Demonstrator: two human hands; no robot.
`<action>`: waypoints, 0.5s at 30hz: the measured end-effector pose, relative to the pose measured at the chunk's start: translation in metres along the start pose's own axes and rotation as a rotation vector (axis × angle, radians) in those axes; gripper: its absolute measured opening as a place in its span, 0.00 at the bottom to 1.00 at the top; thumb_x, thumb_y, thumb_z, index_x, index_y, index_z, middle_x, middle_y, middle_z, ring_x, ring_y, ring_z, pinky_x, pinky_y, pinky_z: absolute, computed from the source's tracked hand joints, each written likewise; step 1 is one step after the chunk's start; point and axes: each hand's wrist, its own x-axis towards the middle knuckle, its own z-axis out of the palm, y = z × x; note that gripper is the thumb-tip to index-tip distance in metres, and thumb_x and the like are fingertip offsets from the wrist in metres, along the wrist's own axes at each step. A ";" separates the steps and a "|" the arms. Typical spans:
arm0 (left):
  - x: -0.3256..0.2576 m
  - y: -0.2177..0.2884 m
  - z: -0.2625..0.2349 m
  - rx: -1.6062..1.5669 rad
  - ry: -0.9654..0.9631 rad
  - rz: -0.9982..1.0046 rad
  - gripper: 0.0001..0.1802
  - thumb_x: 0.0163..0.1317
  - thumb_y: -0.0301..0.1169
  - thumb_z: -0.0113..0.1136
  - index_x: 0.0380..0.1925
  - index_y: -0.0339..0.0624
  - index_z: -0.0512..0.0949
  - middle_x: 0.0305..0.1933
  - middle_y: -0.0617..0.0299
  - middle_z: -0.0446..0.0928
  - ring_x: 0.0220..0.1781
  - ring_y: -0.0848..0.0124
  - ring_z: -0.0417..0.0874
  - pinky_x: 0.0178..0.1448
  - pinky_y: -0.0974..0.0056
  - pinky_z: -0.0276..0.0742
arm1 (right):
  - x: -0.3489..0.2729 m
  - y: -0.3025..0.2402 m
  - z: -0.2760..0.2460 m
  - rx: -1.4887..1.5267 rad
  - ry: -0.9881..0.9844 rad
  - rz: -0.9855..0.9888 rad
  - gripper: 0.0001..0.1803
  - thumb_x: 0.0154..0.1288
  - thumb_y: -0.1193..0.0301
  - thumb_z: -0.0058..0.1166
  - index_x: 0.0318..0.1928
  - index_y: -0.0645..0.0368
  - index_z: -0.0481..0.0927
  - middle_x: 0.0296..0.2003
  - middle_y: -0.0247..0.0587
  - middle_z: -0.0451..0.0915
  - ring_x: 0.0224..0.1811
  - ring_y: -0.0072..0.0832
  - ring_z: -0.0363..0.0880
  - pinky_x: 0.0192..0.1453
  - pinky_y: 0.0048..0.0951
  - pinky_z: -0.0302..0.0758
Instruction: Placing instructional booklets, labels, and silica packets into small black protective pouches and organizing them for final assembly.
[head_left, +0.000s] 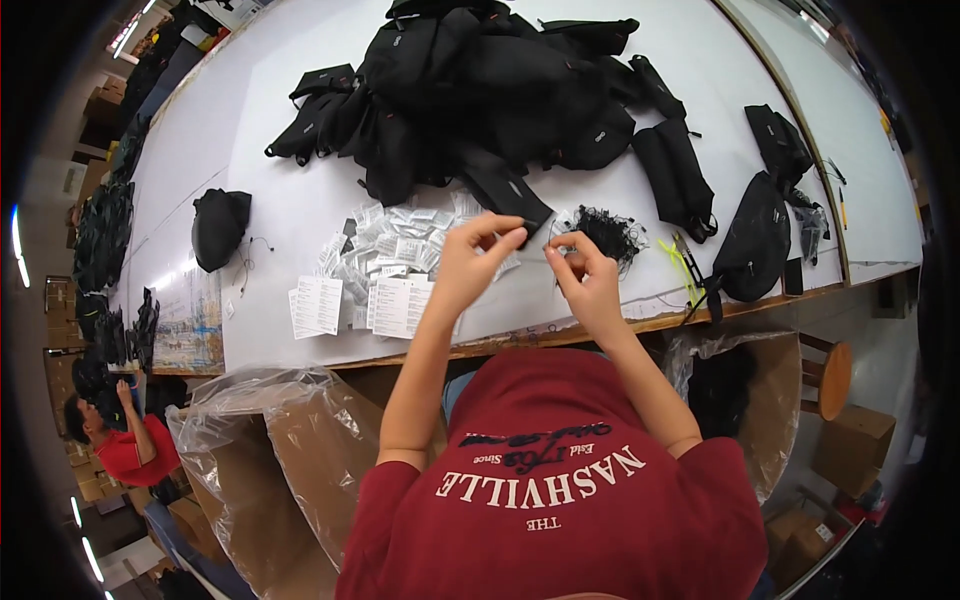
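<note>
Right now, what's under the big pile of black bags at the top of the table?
Under the pile of black bags only the white table shows around its edges. Small white packets lie just below it. Whatever lies beneath the bags is covered.

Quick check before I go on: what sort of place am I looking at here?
Probably a bag packing or finishing workshop. A long white worktable holds a heap of black bags, small packets and paper tags, and plastic-lined cardboard boxes stand under its edge.
</note>
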 end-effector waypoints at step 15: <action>-0.077 -0.026 0.025 -0.057 0.112 -0.140 0.05 0.60 0.25 0.62 0.36 0.38 0.84 0.32 0.68 0.80 0.26 0.85 0.70 0.30 0.78 0.64 | -0.040 0.004 0.005 -0.236 -0.146 -0.011 0.10 0.59 0.71 0.60 0.42 0.56 0.81 0.12 0.32 0.69 0.14 0.20 0.65 0.21 0.26 0.61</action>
